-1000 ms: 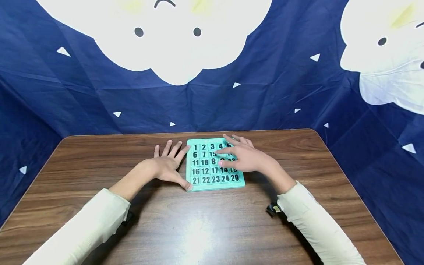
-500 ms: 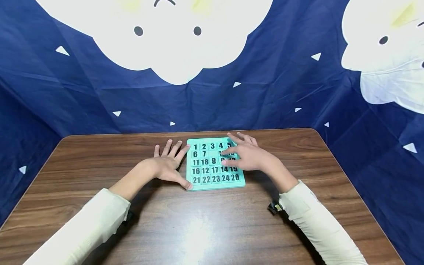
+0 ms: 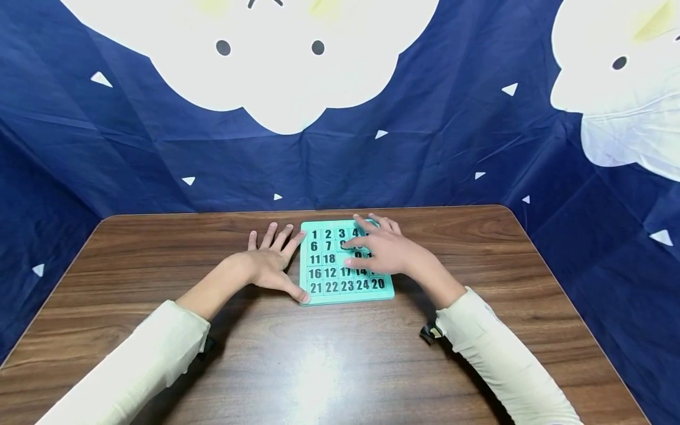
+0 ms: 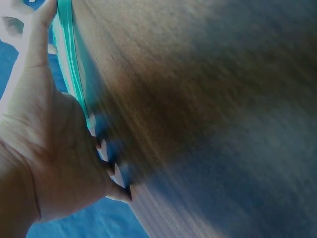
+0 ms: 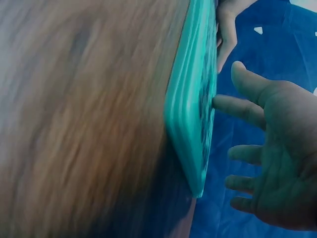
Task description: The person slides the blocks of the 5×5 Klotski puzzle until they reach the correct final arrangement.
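Turquoise in colour, one number board (image 3: pixel 347 298) lay at 12 o'clock on one wooden worktop (image 3: pixel 239 366), its tiles (image 3: pixel 316 287) in five rows, with one gap (image 3: pixel 340 256) showing at the centre. One left hand (image 3: pixel 265 267) sat at the board's 9 o'clock, its five fingers spread wide, gripping nothing, the thumb touching the 7 o'clock corner. One right hand (image 3: pixel 392 251) lay over the board's 2 o'clock side, its five fingers extended and parted, gripping nothing; one index fingertip touched the tile at the gap's 12 o'clock. Two pale sleeves (image 3: pixel 143 348) came from 7 and 5 o'clock. One blue backdrop (image 3: pixel 239 159) carried two white clouds (image 3: pixel 276 77) and nine triangles (image 3: pixel 661 237).
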Tool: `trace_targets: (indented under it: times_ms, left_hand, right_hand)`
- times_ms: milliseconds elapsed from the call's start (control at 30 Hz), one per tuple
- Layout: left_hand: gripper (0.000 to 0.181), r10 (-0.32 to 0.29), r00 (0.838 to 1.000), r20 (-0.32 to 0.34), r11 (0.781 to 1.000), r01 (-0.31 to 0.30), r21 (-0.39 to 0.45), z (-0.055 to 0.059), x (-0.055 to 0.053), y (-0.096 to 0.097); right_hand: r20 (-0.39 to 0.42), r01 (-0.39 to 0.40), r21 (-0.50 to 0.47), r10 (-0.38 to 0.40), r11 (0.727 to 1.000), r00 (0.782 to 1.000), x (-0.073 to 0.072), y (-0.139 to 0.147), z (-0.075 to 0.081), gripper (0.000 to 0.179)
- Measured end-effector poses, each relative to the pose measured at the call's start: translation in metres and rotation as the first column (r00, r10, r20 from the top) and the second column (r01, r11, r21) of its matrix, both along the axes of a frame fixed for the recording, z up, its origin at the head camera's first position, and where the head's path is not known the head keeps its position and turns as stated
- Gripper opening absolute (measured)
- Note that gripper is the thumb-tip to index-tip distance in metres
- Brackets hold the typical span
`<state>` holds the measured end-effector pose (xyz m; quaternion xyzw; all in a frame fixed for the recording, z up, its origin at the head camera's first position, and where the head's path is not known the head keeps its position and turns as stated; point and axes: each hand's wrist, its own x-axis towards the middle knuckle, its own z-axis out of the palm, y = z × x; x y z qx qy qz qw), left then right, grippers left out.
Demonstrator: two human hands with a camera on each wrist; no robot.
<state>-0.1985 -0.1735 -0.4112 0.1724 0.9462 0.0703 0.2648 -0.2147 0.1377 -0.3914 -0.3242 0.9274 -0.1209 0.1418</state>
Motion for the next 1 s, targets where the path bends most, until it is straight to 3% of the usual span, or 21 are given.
trace_targets:
  times_ms: [200,500,733,1000]
  left_hand:
    - [0.162,0.001,1.000,0.007,1.000,-0.001,-0.010,0.000,0.000,-0.001]
    - [0.162,0.001,1.000,-0.003,1.000,-0.001,0.002,0.000,0.001,0.000]
    - [0.159,0.000,1.000,0.006,1.000,0.001,-0.015,0.000,0.000,0.000]
    - [0.161,-0.003,1.000,-0.003,1.000,0.003,-0.012,-0.001,0.000,0.000]
  right_hand:
    - [0.065,-0.084,0.000,0.084,0.996,0.994,0.006,-0.011,-0.002,0.056]
    - [0.011,-0.036,0.000,0.036,0.999,0.999,0.005,-0.008,0.007,0.040]
    - [0.078,-0.117,-0.009,0.117,0.993,0.990,0.010,-0.039,-0.001,0.059]
    - [0.076,-0.062,0.029,0.059,0.998,0.995,0.007,-0.028,0.001,0.049]
